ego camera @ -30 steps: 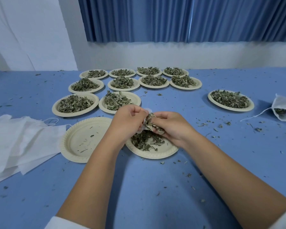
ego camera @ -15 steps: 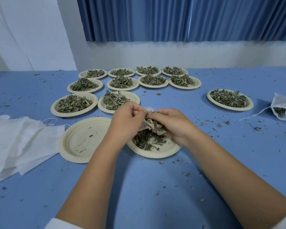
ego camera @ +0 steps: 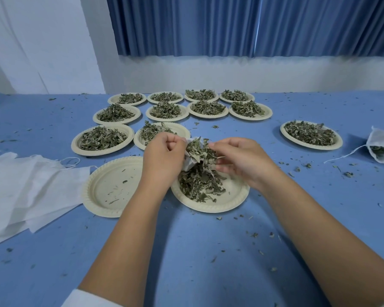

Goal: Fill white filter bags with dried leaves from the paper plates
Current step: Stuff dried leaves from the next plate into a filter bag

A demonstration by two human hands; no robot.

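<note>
Both hands have lifted slightly and drawn apart since a second ago; in the head view, mid-frame, the left hand pinches the rim of the white filter bag while the right hand, fingers curled, holds a tuft of dried leaves at its mouth. Best done, I judge, by keeping that mouth wide above the paper plate so strays fall back, feeding small pinches rather than one wad.
</note>
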